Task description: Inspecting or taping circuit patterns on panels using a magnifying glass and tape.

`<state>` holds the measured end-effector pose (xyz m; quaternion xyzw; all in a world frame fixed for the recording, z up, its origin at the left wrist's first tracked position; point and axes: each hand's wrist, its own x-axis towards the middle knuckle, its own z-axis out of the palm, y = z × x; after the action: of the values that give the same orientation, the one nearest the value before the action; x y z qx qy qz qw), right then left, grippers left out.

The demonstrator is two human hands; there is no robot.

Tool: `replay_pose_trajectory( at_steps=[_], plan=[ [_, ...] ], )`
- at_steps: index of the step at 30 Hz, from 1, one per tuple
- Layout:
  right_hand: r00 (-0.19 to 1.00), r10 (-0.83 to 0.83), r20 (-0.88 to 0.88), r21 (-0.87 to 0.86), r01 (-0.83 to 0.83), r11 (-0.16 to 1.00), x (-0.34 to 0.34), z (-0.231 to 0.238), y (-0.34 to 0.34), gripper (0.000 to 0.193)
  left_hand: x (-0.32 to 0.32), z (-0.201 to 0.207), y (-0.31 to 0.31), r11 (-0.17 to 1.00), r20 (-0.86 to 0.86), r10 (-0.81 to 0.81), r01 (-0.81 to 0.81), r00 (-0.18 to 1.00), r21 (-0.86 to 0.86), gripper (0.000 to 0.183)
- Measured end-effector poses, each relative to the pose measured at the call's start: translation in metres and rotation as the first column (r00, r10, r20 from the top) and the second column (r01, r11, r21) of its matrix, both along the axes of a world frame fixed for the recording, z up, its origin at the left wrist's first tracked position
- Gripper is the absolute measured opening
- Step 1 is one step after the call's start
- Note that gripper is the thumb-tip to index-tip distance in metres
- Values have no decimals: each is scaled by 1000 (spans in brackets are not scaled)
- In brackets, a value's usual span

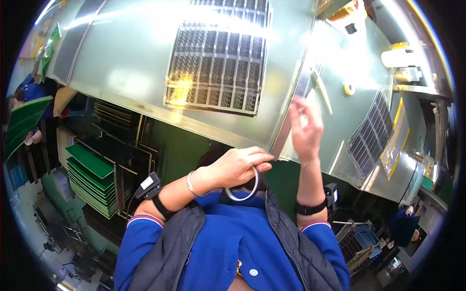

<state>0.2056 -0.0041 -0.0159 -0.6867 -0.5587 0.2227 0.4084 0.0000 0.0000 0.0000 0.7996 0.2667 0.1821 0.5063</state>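
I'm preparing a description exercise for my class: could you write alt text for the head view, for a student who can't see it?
A person's left hand is near a worktable's corner, a pale ring at its fingers; the blurred right hand is raised alongside. A dark gridded sheet lies on the worktable; green boards are stacked at left.

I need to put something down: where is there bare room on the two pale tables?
Widest: the pale left table, between the dark grey sheet and the black gridded sheet. Smaller: the pale right table, between the white curved strip and the slate-grey gridded sheet. Crowded: farther right, around the white cylindrical container.
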Motion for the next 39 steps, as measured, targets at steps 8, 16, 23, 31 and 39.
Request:
replay_pose_trajectory(
  at_steps=[8, 16, 23, 31, 39],
  plan=[
    [952, 275, -137, 19, -275, 961, -80, 48, 17, 15, -85, 36, 29, 796, -106, 575, -584, 812, -157, 21],
    [686, 564, -461, 43, -617, 786, -125, 89, 17, 33, -93, 100, 27, 823, -37, 550, -533, 834, 197, 60],
    [655, 247, -715, 76, -277, 958, -117, 140, 34, 22, -124, 135, 33, 839, 306, 542, -521, 782, -154, 79],
    [225, 437, -871, 374, -273, 886, -161, 179, 44, 27, -107, 157, 17, 663, 526, 748, -505, 406, -552, 21],
    [137, 514, -847, 374, -533, 759, -105, 187, 37, 31, -107, 175, 26, 760, 554, 552, -650, 623, -26, 20]
  ],
)
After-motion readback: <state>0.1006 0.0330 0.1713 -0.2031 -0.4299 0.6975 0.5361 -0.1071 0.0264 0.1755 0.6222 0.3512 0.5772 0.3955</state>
